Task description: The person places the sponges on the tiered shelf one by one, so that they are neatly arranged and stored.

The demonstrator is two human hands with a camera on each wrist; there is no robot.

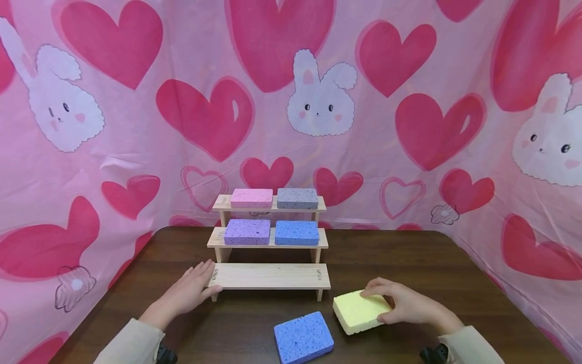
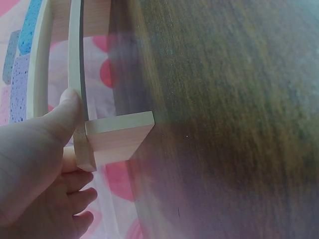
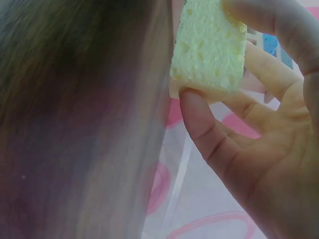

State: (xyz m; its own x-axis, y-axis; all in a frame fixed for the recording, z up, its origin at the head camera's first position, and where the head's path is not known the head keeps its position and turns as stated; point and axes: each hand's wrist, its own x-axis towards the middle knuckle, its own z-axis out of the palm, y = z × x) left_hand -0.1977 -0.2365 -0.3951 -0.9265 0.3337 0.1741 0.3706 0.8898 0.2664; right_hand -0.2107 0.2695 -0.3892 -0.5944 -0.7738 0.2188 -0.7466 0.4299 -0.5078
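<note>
A three-step wooden display stand [image 1: 268, 275] stands on the table. My left hand [image 1: 188, 288] holds the left end of its lowest step, the thumb at the front edge and the fingers along the side; the left wrist view shows the thumb against the board [image 2: 77, 59]. To the right of the stand, my right hand [image 1: 402, 302] grips a yellow sponge [image 1: 356, 311] between thumb and fingers. The sponge [image 3: 209, 50] is tilted in the right wrist view. Left of it, a blue sponge [image 1: 303, 337] lies on the table near the front.
Pink [image 1: 251, 198] and grey [image 1: 297, 198] sponges sit on the top step. Purple [image 1: 247, 232] and blue [image 1: 297, 233] sponges sit on the middle step. Behind the dark wooden table [image 1: 386, 258] hangs a pink cloth [image 1: 273, 146] with hearts and rabbits.
</note>
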